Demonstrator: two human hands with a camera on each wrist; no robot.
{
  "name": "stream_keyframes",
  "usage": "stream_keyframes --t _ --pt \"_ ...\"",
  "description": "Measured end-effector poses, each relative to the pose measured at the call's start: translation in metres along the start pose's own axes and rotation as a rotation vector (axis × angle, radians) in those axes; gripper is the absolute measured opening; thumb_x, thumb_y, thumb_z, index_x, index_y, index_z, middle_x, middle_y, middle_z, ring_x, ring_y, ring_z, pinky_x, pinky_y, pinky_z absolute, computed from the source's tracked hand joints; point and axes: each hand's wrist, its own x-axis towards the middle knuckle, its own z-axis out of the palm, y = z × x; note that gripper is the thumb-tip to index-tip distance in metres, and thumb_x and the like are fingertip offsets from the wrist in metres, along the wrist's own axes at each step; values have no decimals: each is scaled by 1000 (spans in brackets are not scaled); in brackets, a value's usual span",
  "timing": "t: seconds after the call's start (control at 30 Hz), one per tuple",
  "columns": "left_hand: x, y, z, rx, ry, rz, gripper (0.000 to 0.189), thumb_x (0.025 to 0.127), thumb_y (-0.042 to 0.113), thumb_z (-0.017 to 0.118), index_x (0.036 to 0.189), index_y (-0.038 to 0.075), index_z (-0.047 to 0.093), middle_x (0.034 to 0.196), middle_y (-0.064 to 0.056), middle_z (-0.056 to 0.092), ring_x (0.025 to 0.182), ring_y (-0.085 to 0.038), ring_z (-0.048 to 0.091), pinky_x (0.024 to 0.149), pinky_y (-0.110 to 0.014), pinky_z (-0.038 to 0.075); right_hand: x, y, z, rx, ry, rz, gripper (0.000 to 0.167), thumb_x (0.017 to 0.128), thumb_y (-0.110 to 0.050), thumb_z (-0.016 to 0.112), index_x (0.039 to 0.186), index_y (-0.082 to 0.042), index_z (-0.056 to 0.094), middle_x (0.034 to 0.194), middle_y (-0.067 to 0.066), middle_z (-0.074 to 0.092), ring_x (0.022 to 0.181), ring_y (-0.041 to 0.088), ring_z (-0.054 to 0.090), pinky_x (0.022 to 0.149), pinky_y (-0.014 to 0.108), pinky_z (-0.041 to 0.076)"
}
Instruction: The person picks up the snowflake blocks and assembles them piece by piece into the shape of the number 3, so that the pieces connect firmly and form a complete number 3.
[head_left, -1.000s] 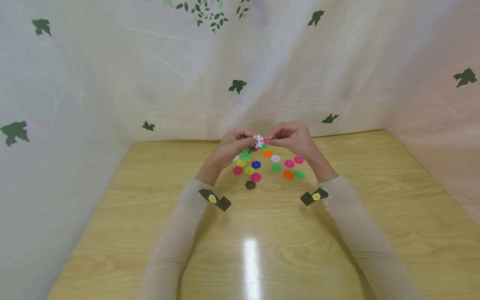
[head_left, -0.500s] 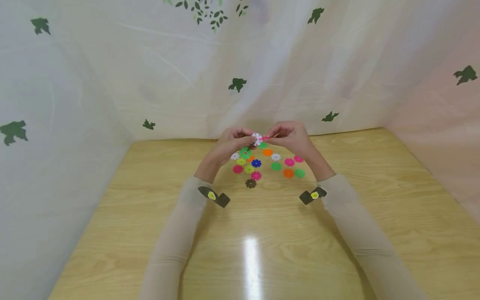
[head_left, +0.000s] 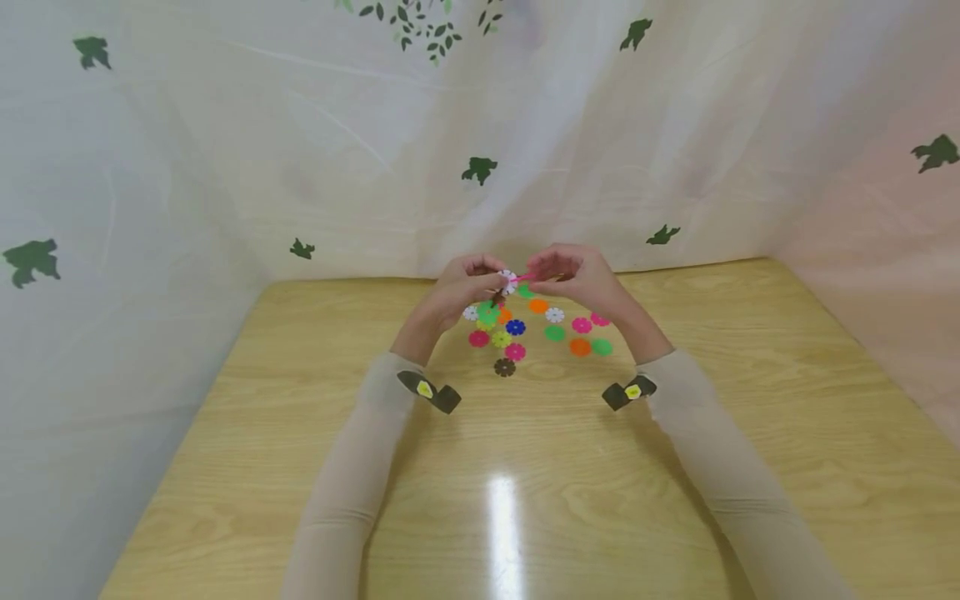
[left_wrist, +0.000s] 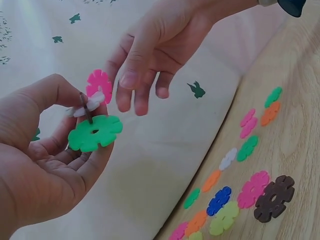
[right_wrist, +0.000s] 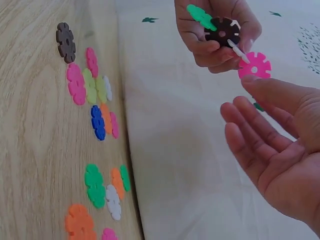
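Observation:
My left hand (head_left: 461,287) pinches a small chain of linked plastic snowflake discs above the table's far side. The chain has a green disc (left_wrist: 106,134), a brown disc (right_wrist: 220,36), a white disc (head_left: 508,282) and a pink disc (right_wrist: 261,62) at its right end. In the head view, the left thumb lies against the white disc. My right hand (head_left: 585,271) is beside the pink disc with its fingers loosened and spread. Its thumb tip overlaps the pink disc's edge in the right wrist view, while the left wrist view shows the fingers just beside that disc.
Loose snowflake discs lie on the wooden table (head_left: 375,467) below the hands, among them a blue disc (head_left: 515,327), a brown loose disc (head_left: 505,367) and an orange disc (head_left: 581,347). A pale curtain (head_left: 360,183) with leaf and bird prints hangs behind the table.
The right fingers have loosened from their pinch on the pink disc and spread. The linked discs have shifted slightly left with the left hand, which keeps its pinch.

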Motion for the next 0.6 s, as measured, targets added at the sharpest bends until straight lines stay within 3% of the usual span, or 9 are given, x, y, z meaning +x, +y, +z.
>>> stream_keyframes --t 0.1,0.3,0.43,0.6 --pt "0 -1 0 -5 27 11 8 97 1 61 94 8 63 86 -2 65 73 -15 63 69 -21 55 -1 1 -3 -55 -70 34 31 89 -4 77 117 4 69 106 20 74 88 14 72 77 24 61" --pt "2 -5 -3 -12 62 38 7 97 4 60 95 11 62 90 0 64 83 -16 61 77 -23 54 -4 9 -2 -125 -281 117 24 92 -9 76 113 1 70 104 17 75 93 23 72 83 28 61" --pt "3 -5 -4 -30 77 49 7 98 5 60 95 11 62 90 0 63 85 -19 61 81 -25 55 -4 21 4 -160 -382 110 23 92 -5 74 112 6 69 103 18 75 93 24 72 82 25 60" --pt "3 -5 -5 -58 66 69 9 96 1 60 93 10 61 86 -1 63 79 -16 60 74 -22 55 -3 32 12 -209 -482 96 23 90 -3 76 110 5 70 105 18 74 93 23 71 86 30 60"
